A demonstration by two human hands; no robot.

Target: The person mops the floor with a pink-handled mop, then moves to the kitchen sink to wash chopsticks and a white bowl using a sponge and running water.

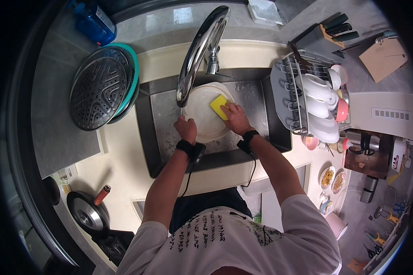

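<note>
A large white plate (205, 120) lies in the steel sink (252, 98), under the curved chrome faucet (198, 52). My left hand (186, 129) grips the plate's left rim. My right hand (236, 118) presses a yellow sponge (218, 104) onto the plate's upper right part. Both wrists wear black bands with cables running down my forearms.
A dish rack (303, 98) with white plates and bowls stands right of the sink. A perforated round steel tray (97, 94) on a teal basin sits at left. A knife block (323, 36), a blue bottle (94, 20), a pan lid (89, 214) and small dishes of food (332, 179) lie around.
</note>
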